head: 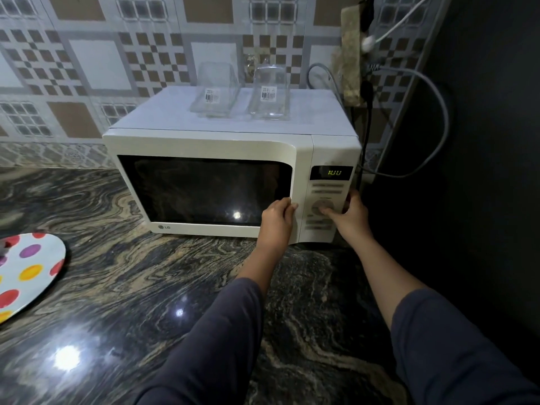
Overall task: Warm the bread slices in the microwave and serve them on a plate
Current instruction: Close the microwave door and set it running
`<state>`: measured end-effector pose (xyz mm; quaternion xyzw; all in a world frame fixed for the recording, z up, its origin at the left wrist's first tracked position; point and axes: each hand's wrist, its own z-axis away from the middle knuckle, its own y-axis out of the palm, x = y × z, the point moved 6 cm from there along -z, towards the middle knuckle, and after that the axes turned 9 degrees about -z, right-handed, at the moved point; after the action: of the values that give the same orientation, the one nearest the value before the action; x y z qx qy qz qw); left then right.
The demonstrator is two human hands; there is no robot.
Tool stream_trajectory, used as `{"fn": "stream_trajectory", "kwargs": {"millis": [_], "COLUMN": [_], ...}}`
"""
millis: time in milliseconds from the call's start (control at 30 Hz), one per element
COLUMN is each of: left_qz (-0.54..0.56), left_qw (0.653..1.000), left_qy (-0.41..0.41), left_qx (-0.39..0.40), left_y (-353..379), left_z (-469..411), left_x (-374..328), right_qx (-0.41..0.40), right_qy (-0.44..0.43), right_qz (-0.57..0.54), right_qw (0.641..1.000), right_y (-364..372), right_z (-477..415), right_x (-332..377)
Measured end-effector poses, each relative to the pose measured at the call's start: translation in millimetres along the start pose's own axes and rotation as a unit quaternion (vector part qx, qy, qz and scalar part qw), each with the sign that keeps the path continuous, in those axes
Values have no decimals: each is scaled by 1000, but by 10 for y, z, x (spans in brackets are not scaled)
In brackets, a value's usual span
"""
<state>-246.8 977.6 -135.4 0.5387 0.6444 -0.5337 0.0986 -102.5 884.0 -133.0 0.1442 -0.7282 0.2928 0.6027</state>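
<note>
One microwave (230, 176), one plate (29, 270), two glass containers (214, 92), two hands.

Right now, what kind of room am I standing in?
Most likely a home kitchen: a white microwave sits on a polished stone counter against a patterned tiled wall, with a polka-dot plate nearby.

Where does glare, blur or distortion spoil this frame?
Head view: glare on the glossy veined stone counter and the white microwave's dark glass door; green display digits blurred, unreadable; right side lost in shadow; wide lens bows the tiled wall.
</note>
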Motion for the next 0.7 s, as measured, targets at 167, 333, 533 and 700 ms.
{"fn": "stream_trajectory", "kwargs": {"millis": [167, 333, 533, 700], "left_qz": [-81, -200, -302, -326], "left_qw": [996, 969, 931, 923], "left_qy": [9, -49, -50, -39], "left_qx": [37, 135, 201, 201], "left_y": [29, 160, 306, 386], "left_z": [233, 649, 1011, 978], "left_x": [-24, 496, 982, 1049], "right_qx": [-20, 18, 124, 148], "right_qy": [30, 73, -56, -87], "right_qz": [48, 130, 382, 428], "right_qw": [998, 989, 914, 887], "right_y": [85, 180, 339, 389], "right_z": [190, 513, 778, 735], "right_x": [-307, -890, -1202, -1252]}}
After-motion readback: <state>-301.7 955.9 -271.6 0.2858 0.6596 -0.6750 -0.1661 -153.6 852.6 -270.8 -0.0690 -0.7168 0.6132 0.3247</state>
